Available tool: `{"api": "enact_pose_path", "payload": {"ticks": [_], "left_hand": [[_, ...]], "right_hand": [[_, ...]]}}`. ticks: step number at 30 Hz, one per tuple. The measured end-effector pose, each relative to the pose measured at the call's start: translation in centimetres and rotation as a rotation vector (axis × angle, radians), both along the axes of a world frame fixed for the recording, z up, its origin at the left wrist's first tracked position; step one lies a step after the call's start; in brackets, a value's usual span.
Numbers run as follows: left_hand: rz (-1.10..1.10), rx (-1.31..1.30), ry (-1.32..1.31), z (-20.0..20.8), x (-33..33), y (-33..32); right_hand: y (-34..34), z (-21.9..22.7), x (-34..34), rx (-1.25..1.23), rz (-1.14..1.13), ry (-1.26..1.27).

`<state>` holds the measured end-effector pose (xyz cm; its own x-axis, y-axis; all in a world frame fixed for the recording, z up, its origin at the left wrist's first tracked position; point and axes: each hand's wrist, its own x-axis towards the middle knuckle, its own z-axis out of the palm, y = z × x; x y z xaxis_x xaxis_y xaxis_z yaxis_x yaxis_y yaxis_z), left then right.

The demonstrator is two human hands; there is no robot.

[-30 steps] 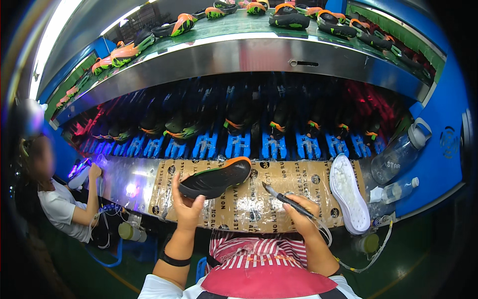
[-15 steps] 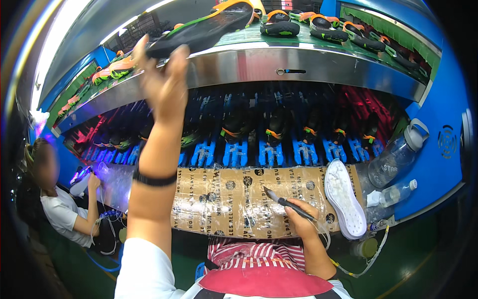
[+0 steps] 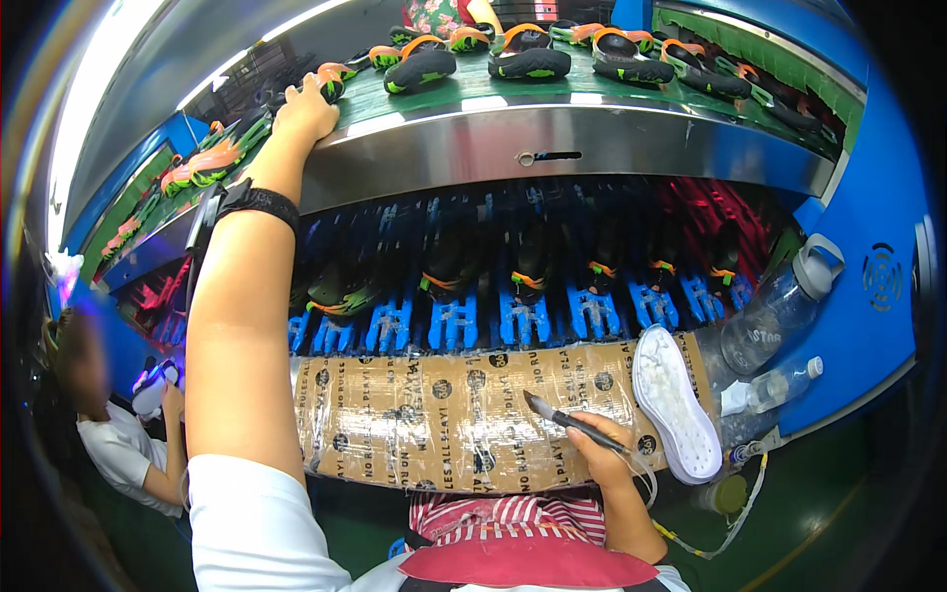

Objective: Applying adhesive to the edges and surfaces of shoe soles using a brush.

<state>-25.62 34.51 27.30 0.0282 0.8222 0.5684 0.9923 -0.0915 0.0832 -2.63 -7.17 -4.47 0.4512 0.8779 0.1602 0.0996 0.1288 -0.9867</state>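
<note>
My left hand (image 3: 306, 113) reaches up to the green upper belt (image 3: 473, 97), fingers curled on an orange and black shoe (image 3: 333, 79) at its left part. Part of that shoe is hidden behind the fingers. Low over the cardboard-covered bench (image 3: 404, 424), my right hand (image 3: 604, 452) grips a dark-handled brush (image 3: 572, 421), bristles pointing up and left. A thin clear tube hangs by the brush's rear end. Just right of that hand lies a white shoe sole (image 3: 676, 405), with whitish material on its upper end.
Several shoes (image 3: 528, 54) stand along the upper belt behind a steel edge (image 3: 434, 143). Below, blue racks (image 3: 452, 321) carry more shoes. Right of the sole are a large bottle (image 3: 764, 326) and a small bottle (image 3: 784, 385). A co-worker (image 3: 123, 449) sits at left; another person stands behind the belt.
My left hand has moved left and is now at a shoe on the belt; the blurred dark-soled shoe beside it before is no longer raised. My right hand keeps the brush nearly still.
</note>
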Motion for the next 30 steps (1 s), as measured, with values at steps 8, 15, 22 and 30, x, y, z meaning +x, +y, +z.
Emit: {"api": "enact_pose_path", "payload": {"ticks": [8, 15, 22, 30], "left_hand": [[-0.052, -0.099, 0.048, 0.7, -0.4, 3.6], [-0.115, 0.112, -0.163, 1.1, 0.5, 0.9], [-0.959, 0.997, -0.401, -1.6, -5.3, -3.0], [-1.499, -0.105, -2.082, -10.3, -6.3, -17.3]], "right_hand": [[0.0, 0.1, 0.2, -0.016, -0.02, 0.01], [-0.5, 0.8, -0.1, -0.015, -0.024, -0.02], [-1.8, 0.6, -0.3, 0.025, -0.002, 0.019], [-2.6, 2.0, -1.1, 0.022, -0.03, 0.098]]}}
